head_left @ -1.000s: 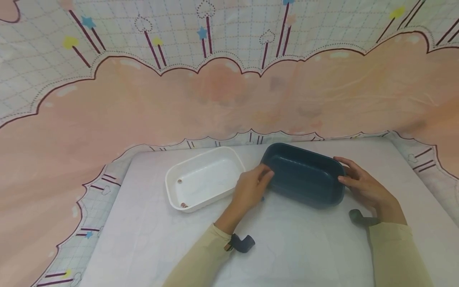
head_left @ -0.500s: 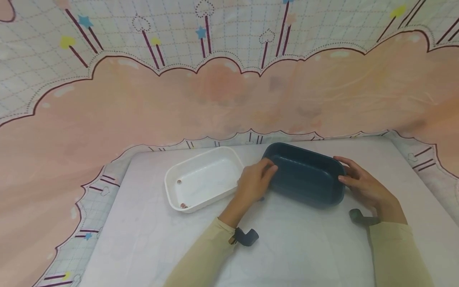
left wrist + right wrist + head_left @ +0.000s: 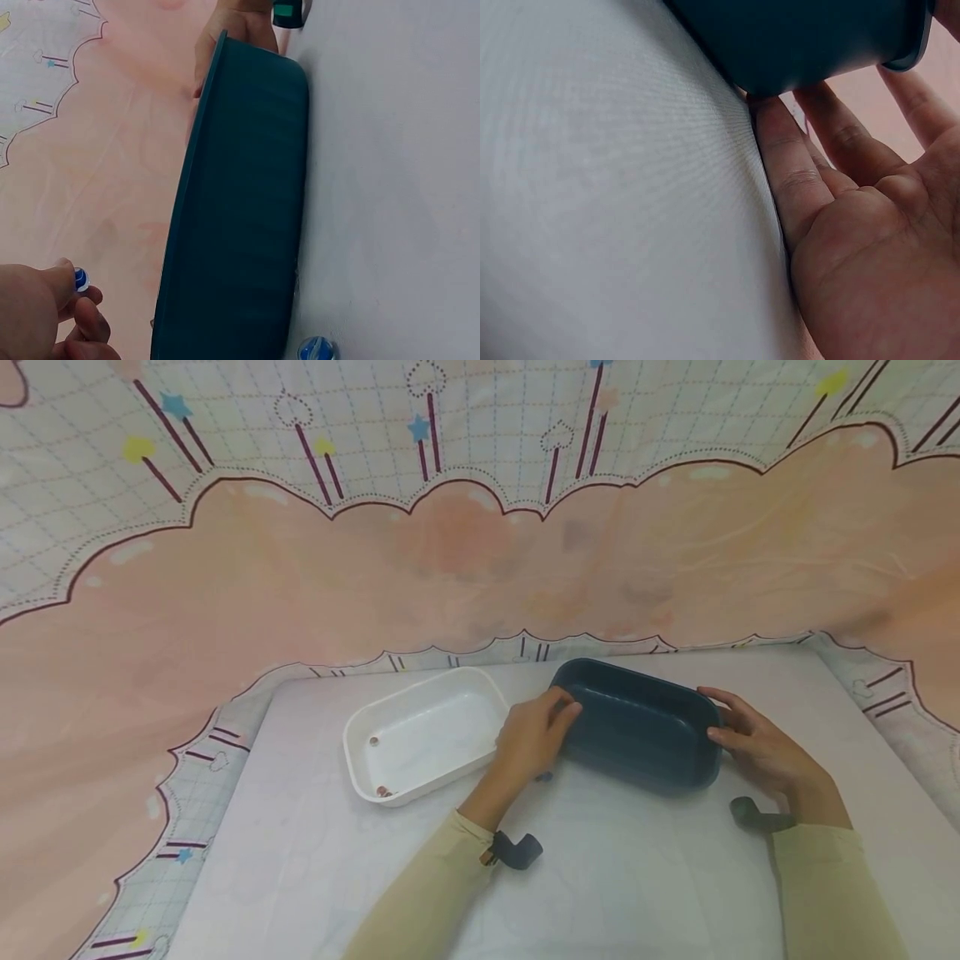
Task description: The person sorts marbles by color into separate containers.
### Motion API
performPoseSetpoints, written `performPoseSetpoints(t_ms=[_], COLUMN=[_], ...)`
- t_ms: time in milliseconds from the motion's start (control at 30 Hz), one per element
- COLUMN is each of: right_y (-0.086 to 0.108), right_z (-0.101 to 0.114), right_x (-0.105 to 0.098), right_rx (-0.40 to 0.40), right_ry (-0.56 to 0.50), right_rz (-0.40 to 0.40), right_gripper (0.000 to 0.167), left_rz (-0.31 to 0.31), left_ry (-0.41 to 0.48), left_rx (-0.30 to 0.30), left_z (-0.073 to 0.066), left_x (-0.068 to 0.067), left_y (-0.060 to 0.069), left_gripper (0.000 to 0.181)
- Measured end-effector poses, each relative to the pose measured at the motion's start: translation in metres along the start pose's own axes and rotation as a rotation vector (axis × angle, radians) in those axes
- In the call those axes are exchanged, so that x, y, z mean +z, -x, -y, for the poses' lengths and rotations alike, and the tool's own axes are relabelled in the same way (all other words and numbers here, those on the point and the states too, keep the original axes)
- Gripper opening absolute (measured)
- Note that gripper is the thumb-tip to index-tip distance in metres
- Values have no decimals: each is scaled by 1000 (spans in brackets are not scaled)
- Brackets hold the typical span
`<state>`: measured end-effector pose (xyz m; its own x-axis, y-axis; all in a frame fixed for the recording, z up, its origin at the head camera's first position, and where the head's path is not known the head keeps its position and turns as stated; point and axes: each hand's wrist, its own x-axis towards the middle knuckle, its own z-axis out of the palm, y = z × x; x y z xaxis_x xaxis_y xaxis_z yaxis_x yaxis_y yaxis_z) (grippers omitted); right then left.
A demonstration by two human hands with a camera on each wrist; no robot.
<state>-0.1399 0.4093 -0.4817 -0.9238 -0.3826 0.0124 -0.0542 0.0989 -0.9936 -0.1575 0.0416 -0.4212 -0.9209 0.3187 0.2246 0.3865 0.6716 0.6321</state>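
My left hand (image 3: 531, 739) is over the near left corner of a dark teal rectangular dish (image 3: 637, 731). In the left wrist view, its thumb and fingers pinch a blue-and-clear marble (image 3: 81, 280) above the dish's rim. My right hand (image 3: 768, 756) holds the dish's right end, thumb at the rim and fingers against the outer wall; the right wrist view shows the fingertips touching the wall low down by the table. A second blue marble (image 3: 316, 349) lies on the table beside the dish, partly hidden by my left hand in the head view.
A white rectangular dish (image 3: 429, 692) stands left of the teal one, with a few small reddish-brown marbles (image 3: 384, 792) inside. Both stand on a white-covered table (image 3: 630, 877). A patterned cloth (image 3: 450, 568) hangs behind. Dark camera mounts (image 3: 517, 852) stick out from both wrists.
The left hand has moved slightly right and up over the corner of the teal dish, then nearly stopped. The right hand and both dishes stay in place.
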Motion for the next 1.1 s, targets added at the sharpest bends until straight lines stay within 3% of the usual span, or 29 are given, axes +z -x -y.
performPoseSetpoints(t_ms=[200,433,633,867,1100], right_y=[-1,1,1,2,2], right_z=[0,2,2,2,1], right_x=[1,1,1,2,2], right_rx=[-8,57,17,80,44], right_ry=[-6,44,3,41,17], right_rz=[5,-25,-2,-30,-14], right_gripper=[66,67,66,67,66], left_rz=[9,9,15,3,-13], left_ry=[9,3,4,-1,-1], left_rx=[-8,-6,-27,-17,5], left_z=[-1,-2,-2,-2,2], left_x=[0,0,1,1,-2], left_y=[-2,-3,-4,-4,-3], left_gripper=[28,29,29,28,27])
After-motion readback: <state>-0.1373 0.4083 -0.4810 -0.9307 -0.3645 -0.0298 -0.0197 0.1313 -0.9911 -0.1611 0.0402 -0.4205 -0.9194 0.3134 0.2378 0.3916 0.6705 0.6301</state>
